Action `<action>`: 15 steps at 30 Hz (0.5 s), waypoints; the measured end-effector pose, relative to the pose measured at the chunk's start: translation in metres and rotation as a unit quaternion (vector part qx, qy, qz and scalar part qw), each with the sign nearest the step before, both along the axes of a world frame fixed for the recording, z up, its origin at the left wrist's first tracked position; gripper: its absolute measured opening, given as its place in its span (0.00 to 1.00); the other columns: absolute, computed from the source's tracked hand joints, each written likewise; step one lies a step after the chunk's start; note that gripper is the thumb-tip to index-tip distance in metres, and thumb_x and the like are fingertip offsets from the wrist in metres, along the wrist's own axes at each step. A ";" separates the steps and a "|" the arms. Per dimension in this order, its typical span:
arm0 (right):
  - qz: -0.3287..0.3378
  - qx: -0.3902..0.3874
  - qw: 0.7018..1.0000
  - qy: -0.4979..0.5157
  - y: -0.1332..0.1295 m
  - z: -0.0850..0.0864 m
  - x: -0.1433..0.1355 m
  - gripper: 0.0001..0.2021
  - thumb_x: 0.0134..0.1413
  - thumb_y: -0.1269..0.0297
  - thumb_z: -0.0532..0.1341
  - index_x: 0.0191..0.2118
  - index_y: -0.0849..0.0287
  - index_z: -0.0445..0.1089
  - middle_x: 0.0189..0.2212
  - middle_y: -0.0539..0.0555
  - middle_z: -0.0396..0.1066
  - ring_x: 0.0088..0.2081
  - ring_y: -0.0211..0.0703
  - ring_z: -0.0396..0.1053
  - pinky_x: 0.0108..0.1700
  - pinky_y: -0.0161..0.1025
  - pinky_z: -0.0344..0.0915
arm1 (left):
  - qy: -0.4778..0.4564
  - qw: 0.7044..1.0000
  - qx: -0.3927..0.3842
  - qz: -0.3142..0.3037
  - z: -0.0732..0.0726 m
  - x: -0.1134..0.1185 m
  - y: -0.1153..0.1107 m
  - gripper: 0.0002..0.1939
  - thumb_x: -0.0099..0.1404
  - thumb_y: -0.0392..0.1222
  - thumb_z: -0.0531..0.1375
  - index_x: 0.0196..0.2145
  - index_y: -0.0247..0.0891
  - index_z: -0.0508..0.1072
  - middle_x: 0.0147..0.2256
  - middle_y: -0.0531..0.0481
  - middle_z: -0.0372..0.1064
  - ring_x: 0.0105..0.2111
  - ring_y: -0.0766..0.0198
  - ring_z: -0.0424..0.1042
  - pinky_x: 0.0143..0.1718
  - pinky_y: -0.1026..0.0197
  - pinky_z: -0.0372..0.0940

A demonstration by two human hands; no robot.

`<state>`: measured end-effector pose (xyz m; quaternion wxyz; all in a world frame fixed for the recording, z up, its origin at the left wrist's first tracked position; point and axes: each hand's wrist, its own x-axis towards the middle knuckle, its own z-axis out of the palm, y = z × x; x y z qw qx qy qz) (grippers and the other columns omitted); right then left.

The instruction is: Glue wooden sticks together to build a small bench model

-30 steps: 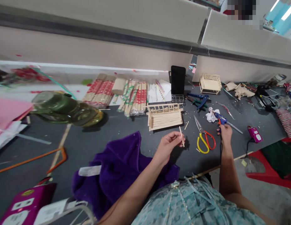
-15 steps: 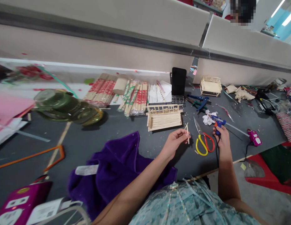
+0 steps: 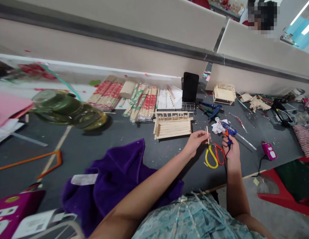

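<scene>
Pinched in my left hand is a short pale wooden stick, held upright over the blades of the scissors. My right hand is wrapped round a blue glue gun, its nozzle end near a crumpled white tissue. The scissors, with one yellow and one red handle, lie between my two hands. Left of my left hand stands a small bench-like frame of wooden sticks. A second small stick model stands farther back.
A purple cloth lies front left, beyond it a green bottle. Packs of chopsticks, a phone and blue pliers line the back. A magenta box sits right. Another person is behind the partition.
My left hand has moved right with the stick, over the scissors and closer to the glue gun. My right hand has shifted slightly left with the gun.
</scene>
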<state>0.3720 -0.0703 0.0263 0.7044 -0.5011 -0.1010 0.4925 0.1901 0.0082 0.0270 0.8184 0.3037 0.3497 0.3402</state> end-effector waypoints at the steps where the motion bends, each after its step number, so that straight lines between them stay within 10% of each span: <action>1: -0.003 -0.001 1.000 0.002 0.002 -0.001 -0.001 0.11 0.44 0.63 0.67 0.36 0.59 0.73 0.30 0.49 0.71 0.22 0.29 0.52 0.19 0.27 0.55 | -0.016 1.000 -0.024 0.007 -0.003 0.006 0.002 0.20 0.43 0.47 0.80 0.29 0.34 0.79 0.31 0.46 0.78 0.33 0.63 0.77 0.33 0.65 0.69; 15: -0.021 -0.010 0.999 0.045 0.007 -0.010 -0.008 0.10 0.45 0.65 0.67 0.36 0.59 0.73 0.36 0.53 0.74 0.23 0.29 0.55 0.21 0.28 0.57 | -0.068 0.993 -0.088 0.042 -0.031 0.055 0.010 0.18 0.46 0.41 0.79 0.27 0.33 0.76 0.35 0.43 0.79 0.35 0.63 0.78 0.46 0.59 0.71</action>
